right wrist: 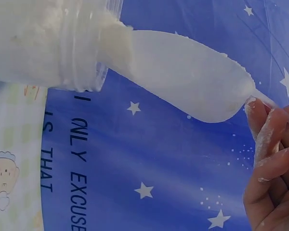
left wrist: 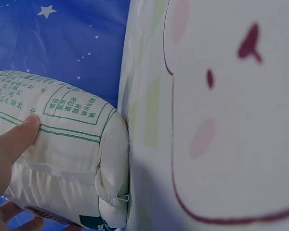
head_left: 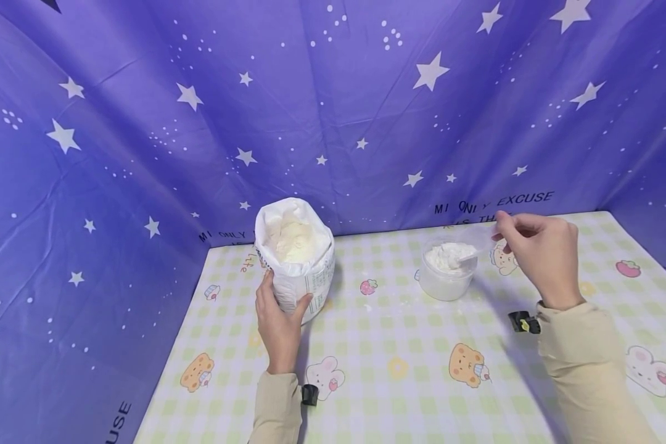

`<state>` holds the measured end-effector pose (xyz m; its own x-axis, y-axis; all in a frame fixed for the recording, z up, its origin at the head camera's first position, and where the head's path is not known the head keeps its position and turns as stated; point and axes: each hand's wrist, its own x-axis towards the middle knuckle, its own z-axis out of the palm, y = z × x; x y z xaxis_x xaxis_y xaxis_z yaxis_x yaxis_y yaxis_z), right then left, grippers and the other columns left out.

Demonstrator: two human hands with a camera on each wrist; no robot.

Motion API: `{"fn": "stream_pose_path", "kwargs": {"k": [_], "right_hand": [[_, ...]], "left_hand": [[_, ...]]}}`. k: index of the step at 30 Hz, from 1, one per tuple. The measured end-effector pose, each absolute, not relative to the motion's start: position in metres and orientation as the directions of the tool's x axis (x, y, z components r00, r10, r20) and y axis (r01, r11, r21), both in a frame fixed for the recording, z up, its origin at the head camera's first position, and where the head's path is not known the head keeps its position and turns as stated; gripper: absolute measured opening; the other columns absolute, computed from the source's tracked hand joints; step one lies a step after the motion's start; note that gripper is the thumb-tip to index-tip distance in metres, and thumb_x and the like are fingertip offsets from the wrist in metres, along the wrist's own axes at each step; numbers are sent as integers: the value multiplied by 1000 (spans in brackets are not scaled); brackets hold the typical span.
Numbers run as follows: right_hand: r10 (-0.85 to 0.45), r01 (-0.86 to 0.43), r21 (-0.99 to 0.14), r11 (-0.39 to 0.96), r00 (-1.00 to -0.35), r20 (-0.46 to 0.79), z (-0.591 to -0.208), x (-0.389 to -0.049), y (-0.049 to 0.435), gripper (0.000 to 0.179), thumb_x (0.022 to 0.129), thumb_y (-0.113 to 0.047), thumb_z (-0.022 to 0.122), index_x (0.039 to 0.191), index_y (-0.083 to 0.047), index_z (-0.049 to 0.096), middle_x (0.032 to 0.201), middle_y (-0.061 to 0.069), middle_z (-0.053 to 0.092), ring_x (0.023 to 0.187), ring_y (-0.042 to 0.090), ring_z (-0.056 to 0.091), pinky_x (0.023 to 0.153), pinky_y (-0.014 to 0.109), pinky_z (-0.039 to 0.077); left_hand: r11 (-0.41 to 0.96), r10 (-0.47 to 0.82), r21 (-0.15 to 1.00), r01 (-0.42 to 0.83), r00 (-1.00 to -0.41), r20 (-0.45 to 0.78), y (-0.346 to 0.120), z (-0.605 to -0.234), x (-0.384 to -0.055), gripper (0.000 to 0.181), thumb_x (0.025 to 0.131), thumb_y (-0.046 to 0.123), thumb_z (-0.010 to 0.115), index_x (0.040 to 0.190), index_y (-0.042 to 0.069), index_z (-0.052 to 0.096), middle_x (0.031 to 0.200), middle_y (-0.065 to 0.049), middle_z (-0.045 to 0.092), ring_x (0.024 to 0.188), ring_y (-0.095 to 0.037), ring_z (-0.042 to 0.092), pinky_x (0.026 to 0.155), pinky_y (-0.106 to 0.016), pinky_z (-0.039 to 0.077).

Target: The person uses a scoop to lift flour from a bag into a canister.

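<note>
A white bag of flour [head_left: 319, 287] with green print stands open-topped at the left, pale powder filling it near the rim. My left hand [head_left: 280, 324] grips its lower side, and in the left wrist view the thumb [left wrist: 24, 134] presses the printed face while the fingers reach underneath. To the right stands a clear plastic jar [head_left: 446, 285] holding white powder. My right hand [head_left: 544, 253] pinches the handle of a translucent scoop [right wrist: 183, 74] above and right of the jar. The scoop's tip dips into the powder at the jar's mouth. Powder clings to the right fingers [right wrist: 265, 134].
A checked cloth with cartoon prints covers the table [head_left: 399, 333]; specks of powder lie between bag and jar. A purple-blue star curtain [head_left: 333, 123] hangs behind and at both sides, close to the table's back edge.
</note>
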<state>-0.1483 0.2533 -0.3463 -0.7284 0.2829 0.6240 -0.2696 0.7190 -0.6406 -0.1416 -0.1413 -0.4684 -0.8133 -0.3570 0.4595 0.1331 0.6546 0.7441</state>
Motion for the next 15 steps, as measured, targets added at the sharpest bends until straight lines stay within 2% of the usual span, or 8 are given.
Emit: {"fn": "stream_pose_path", "kwargs": {"k": [6, 15], "right_hand": [[292, -281, -649, 707, -719, 630, -343, -146, 256, 35, 93, -26, 66, 64, -9, 75, 49, -30, 52, 36, -2, 42, 34, 19, 23], [349, -313, -693, 650, -686, 638, -339, -144, 258, 29, 92, -21, 68, 71, -3, 77, 56, -31, 58, 41, -6, 48, 35, 16, 23]], "left_hand": [[655, -357, 743, 138, -810, 465, -142, -469, -141, 88, 72, 27, 89, 145, 12, 43, 146, -10, 48, 136, -31, 44, 106, -55, 41], [654, -358, 743, 140, -808, 467, -141, -468, -141, 88, 72, 27, 89, 145, 12, 43, 145, -10, 48, 135, -31, 44, 106, -55, 42]]}}
